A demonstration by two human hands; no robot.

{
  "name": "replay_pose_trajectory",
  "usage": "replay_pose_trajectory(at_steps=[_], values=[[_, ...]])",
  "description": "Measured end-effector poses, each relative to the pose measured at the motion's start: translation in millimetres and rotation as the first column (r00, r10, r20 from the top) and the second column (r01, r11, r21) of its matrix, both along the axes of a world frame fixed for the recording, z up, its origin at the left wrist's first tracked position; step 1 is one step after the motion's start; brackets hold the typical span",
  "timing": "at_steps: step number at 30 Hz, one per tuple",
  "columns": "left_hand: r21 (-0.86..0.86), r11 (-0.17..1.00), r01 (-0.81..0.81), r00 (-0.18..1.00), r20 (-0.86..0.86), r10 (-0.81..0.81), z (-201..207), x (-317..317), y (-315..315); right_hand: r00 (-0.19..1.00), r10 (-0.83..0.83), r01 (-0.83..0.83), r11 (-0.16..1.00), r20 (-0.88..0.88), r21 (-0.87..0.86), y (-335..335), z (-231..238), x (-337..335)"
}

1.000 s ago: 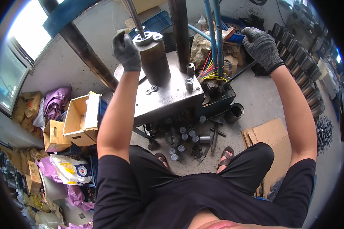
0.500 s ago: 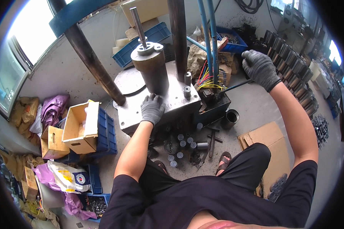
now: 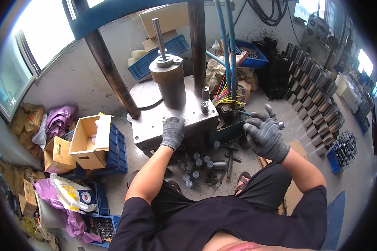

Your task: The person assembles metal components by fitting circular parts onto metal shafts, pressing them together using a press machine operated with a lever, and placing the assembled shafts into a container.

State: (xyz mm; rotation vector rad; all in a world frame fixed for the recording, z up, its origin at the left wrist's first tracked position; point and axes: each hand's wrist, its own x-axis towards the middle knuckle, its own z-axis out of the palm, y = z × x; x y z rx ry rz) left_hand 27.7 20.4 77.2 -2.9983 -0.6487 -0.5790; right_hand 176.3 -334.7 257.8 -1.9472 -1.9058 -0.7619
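My gloved left hand (image 3: 173, 133) rests at the near edge of the thick metal plate (image 3: 148, 129) of a press, its fingers lying on the plate. Behind it a dark steel cylinder (image 3: 173, 90) stands upright, topped by rounded metal pieces and an upright rod (image 3: 158, 35). Two small metal sleeves, one nearer (image 3: 205, 107), stand at the plate's right. My gloved right hand (image 3: 266, 136) is over a thin lever with a shiny ball knob (image 3: 281, 125). Its fingers are apart, one pointing up; whether it touches the lever is hidden.
Several small cylinders (image 3: 198, 162) and a hammer (image 3: 230, 164) lie on the floor by my feet. Stacked metal cylinders (image 3: 310, 94) stand at right. A cardboard box (image 3: 90, 144) and blue crates (image 3: 116, 148) are at left. Press columns (image 3: 113, 73) rise behind the plate.
My right hand has come down and inward from its raised position to the lever, and its fingers have spread. My left hand stays on the plate, now nearer its edge. The view has shifted slightly.
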Motion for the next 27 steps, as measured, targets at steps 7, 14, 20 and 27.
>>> replay_pose_trajectory(at_steps=[7,14,20,27], values=[[-0.294,0.913,0.282,0.916,0.365,-0.166,-25,14,-37,0.668,0.112,-0.148,0.989,-0.736,0.016,80,-139,20],[-0.874,-0.241,0.423,0.906,0.399,0.141,23,9,-102,0.656,0.230,-0.208,0.971,-0.719,0.121,91,-137,-6],[-0.901,-0.202,0.385,0.910,0.407,-0.081,65,15,-100,0.619,0.300,-0.201,0.954,-0.726,0.223,91,-119,-1],[-0.392,0.805,0.445,0.553,0.828,0.097,169,79,54,0.662,0.258,-0.114,0.962,-0.703,0.247,78,-89,20]])
